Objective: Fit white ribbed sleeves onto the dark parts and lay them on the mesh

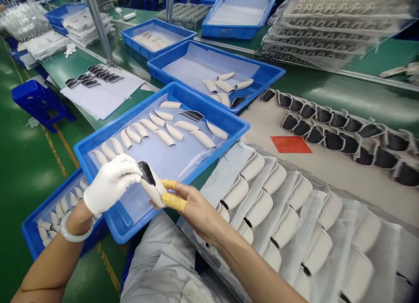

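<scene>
Between my hands is a cream ribbed curved shell with a glossy black part showing at its upper end. My left hand, in a white glove, pinches that upper end. Yellow finger covers are on my right hand, whose thumb and fingers grip the lower end. The shell is tilted over the near side of a blue tray. Inside that tray, several similar cream shells lie on a white sheet, along with one dark-faced piece.
On my right lie rows of larger cream shells in translucent wrapping. Behind them stand black-lined shells and a red card. A second blue tray is further back; a lower blue tray holds shells. A blue stool stands left.
</scene>
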Tool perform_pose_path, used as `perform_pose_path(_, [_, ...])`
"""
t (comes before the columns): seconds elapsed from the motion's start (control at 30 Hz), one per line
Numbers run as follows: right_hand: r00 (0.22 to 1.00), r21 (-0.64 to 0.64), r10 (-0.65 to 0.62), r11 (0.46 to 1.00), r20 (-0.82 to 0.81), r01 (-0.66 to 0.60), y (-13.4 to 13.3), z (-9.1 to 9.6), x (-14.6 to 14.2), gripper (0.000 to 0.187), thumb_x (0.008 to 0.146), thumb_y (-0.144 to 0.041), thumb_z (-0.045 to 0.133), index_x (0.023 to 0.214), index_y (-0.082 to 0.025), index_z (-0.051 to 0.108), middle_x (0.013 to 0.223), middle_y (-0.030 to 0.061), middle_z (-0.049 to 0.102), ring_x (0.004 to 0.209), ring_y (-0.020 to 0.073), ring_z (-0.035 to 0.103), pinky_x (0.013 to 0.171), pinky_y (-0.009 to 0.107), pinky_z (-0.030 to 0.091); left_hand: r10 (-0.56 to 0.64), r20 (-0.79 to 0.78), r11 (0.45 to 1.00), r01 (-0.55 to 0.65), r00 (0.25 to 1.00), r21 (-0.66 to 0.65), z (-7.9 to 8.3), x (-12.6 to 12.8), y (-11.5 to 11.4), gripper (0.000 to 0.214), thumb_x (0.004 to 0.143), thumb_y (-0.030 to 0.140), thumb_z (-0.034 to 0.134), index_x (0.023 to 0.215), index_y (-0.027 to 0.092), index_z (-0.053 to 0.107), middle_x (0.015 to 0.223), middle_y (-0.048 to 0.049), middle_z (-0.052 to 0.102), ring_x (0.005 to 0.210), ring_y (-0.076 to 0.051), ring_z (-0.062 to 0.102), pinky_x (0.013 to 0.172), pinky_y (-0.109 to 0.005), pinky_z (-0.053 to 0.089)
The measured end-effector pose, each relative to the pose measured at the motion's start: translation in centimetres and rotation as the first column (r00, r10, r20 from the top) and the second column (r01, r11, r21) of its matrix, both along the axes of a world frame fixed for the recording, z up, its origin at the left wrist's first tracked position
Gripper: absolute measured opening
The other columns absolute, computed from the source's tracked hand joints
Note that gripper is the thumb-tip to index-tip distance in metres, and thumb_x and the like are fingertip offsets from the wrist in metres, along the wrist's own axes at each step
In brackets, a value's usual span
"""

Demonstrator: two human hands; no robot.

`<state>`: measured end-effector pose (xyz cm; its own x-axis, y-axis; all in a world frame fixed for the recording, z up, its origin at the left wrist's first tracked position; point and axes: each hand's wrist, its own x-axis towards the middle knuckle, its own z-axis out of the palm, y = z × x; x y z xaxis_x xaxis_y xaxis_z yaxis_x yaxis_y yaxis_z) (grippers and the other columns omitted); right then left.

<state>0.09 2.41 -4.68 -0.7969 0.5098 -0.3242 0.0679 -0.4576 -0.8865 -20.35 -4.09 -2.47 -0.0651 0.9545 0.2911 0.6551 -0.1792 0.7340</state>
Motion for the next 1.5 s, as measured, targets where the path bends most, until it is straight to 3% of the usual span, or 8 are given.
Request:
perform_pose_path(0.23, [0.988, -0.209, -0.136, 0.971, -0.069, 0.119, -2.3, 0.0, 1.2, 0.035, 0.073, -0.039, 0.073, 0.098, -0.016, 0.064, 0.086, 0.0047, 0.07, 0.074, 0.0197, 0.068, 0.075, 0.036, 0.055, 0.0, 0.011, 1.0, 0.0, 1.0, 0.013, -0.3, 2.6, -0.6, 0.008, 0.084, 0.018, 0.055, 0.084, 0.023, 0.063, 0.088, -0.0051, 0.06, 0.085, -0.017, 0.06, 0.075, -0.032, 0.052])
perform_pose_path(0.4, [0.964, -0.19, -0.253, 0.954, -0.086, 0.234, -3.8, 0.6, 1.3, 0.035, 0.067, -0.032, 0.079, 0.094, -0.019, 0.061, 0.082, 0.0012, 0.067, 0.067, 0.015, 0.064, 0.06, 0.027, 0.055, 0.112, 0.123, 0.993, -0.116, 0.986, 0.026, -0.7, 5.5, -1.0, 0.033, 0.064, 0.027, 0.077, 0.089, 0.022, 0.056, 0.105, -0.0075, 0.054, 0.102, -0.024, 0.056, 0.08, -0.036, 0.052])
perform_pose_path(0.57, [0.953, -0.196, -0.295, 0.941, -0.071, 0.276, -4.9, 1.3, 1.6, 0.037, 0.066, -0.033, 0.08, 0.095, -0.021, 0.062, 0.084, 0.0009, 0.066, 0.065, 0.0139, 0.063, 0.063, 0.028, 0.055, 0.245, 0.244, 0.964, -0.262, 0.938, 0.036, -0.3, 6.5, -0.8, 0.01, 0.082, 0.018, 0.058, 0.073, 0.021, 0.056, 0.085, -0.0023, 0.057, 0.084, -0.015, 0.057, 0.077, -0.028, 0.05])
perform_pose_path(0.83, [0.941, -0.34, -0.288, 0.915, -0.177, 0.216, -5.3, 1.7, 2.6, 0.03, 0.073, -0.036, 0.073, 0.094, -0.016, 0.064, 0.075, 0.003, 0.068, 0.054, 0.0132, 0.063, 0.055, 0.025, 0.052, 0.172, 0.355, 0.959, -0.238, 0.919, 0.152, -0.8, 5.9, -0.8, 0.015, 0.088, 0.026, 0.055, 0.094, 0.023, 0.068, 0.102, -0.0052, 0.063, 0.101, -0.019, 0.059, 0.09, -0.032, 0.049])
perform_pose_path(0.97, [0.913, -0.628, -0.28, 0.777, -0.297, 0.034, -5.8, 0.9, 2.9, 0.029, 0.076, -0.04, 0.064, 0.082, -0.012, 0.065, 0.07, 0.0058, 0.069, 0.045, 0.0083, 0.058, 0.04, 0.015, 0.042, 0.101, 0.542, 0.981, -0.173, 0.834, 0.083, -1.6, 5.9, -0.4, 0.019, 0.085, 0.034, 0.059, 0.094, 0.021, 0.07, 0.103, -0.0073, 0.067, 0.1, -0.021, 0.061, 0.085, -0.032, 0.051])
perform_pose_path(1.1, [0.896, -0.79, -0.284, 0.602, -0.342, -0.111, -6.8, -0.2, 2.3, 0.033, 0.076, -0.042, 0.057, 0.083, -0.011, 0.066, 0.066, 0.0045, 0.067, 0.042, 0.0066, 0.055, 0.035, 0.012, 0.038, 0.154, 0.702, 0.986, -0.149, 0.695, -0.069, -1.7, 6.0, -0.1, 0.019, 0.079, 0.037, 0.066, 0.076, 0.018, 0.068, 0.076, -0.0022, 0.066, 0.047, -0.009, 0.052, 0.042, -0.023, 0.042])
perform_pose_path(1.3, [0.958, -0.324, -0.242, 0.928, -0.152, 0.183, -7.0, 0.0, 2.3, 0.052, 0.079, -0.059, 0.059, 0.105, -0.013, 0.063, 0.083, 0.0091, 0.069, 0.066, 0.0173, 0.065, 0.061, 0.029, 0.054, 0.24, 0.411, 0.962, -0.161, 0.879, -0.219, 0.7, 5.8, -0.2, 0.017, 0.069, 0.022, 0.072, 0.057, 0.017, 0.061, 0.057, 0.0037, 0.055, 0.048, -0.008, 0.047, 0.048, -0.022, 0.04])
perform_pose_path(1.5, [0.977, -0.114, -0.214, 0.97, 0.023, 0.215, -6.5, 0.9, 2.7, 0.059, 0.068, -0.043, 0.077, 0.117, -0.018, 0.057, 0.092, 0.0056, 0.063, 0.07, 0.015, 0.057, 0.058, 0.027, 0.056, 0.208, 0.216, 0.948, -0.142, 0.954, -0.284, 1.9, 6.7, -0.3, 0.015, 0.067, 0.024, 0.072, 0.061, 0.018, 0.061, 0.061, 0.004, 0.056, 0.06, -0.01, 0.051, 0.058, -0.022, 0.043])
